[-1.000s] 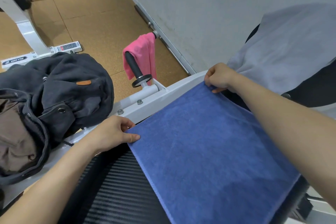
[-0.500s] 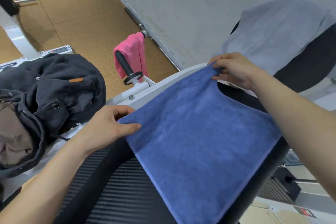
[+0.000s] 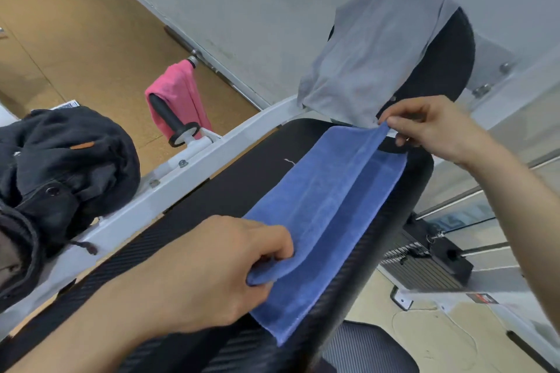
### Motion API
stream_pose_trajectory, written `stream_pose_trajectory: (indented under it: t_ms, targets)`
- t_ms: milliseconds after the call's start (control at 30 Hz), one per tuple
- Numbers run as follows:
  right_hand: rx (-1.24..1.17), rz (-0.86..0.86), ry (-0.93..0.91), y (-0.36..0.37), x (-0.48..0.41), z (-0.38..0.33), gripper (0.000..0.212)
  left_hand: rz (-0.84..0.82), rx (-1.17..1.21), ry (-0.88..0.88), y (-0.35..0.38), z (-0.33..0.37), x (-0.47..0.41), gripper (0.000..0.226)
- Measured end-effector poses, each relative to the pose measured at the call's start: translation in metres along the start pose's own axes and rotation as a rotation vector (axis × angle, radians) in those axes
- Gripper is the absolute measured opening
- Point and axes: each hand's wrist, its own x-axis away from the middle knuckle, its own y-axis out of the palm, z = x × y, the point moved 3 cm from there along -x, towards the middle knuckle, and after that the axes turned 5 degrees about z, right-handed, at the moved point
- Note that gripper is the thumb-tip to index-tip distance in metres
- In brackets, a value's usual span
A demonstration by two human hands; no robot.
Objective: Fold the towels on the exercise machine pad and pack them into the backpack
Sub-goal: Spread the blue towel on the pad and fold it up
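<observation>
Blue terry-cloth towel (image 3: 327, 206) lies lengthwise on the black ribbed machine pad (image 3: 242, 188), half folded over itself, with the top layer raised in a ridge along the middle. Left hand (image 3: 230, 266) grips the near end of the fold, fingers curled round it. Right hand (image 3: 430, 127) pinches the far corner, lifted just off the pad, beside a draped grey towel (image 3: 378, 54). Dark grey fabric backpack (image 3: 60, 166) sits at left, and a pink towel (image 3: 181, 91) hangs over a handle.
</observation>
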Motion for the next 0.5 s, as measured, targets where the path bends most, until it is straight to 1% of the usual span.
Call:
stream_pose_trajectory:
  t_ms: [100, 233, 300, 400, 500]
  targets:
    - [-0.102, 0.007, 0.041, -0.002, 0.013, 0.006, 0.021, -0.093, -0.073, 0.016, 0.010, 0.007, -0.002, 0.031]
    - [-0.196, 0.051, 0.168, -0.002, 0.022, 0.017, 0.023, -0.176, -0.176, 0.047, 0.016, 0.010, -0.003, 0.033]
    - [-0.130, 0.077, 0.183, -0.001, 0.025, 0.022, 0.018, -0.222, -0.222, 0.039, 0.019, 0.010, -0.002, 0.035]
    - [0.062, 0.085, 0.148, -0.001, 0.028, 0.023, 0.012, -0.264, -0.265, 0.040, 0.025, 0.011, -0.001, 0.033]
    - [0.239, 0.042, 0.082, 0.002, 0.028, 0.017, 0.020, -0.295, -0.280, 0.061, 0.030, 0.013, 0.000, 0.034]
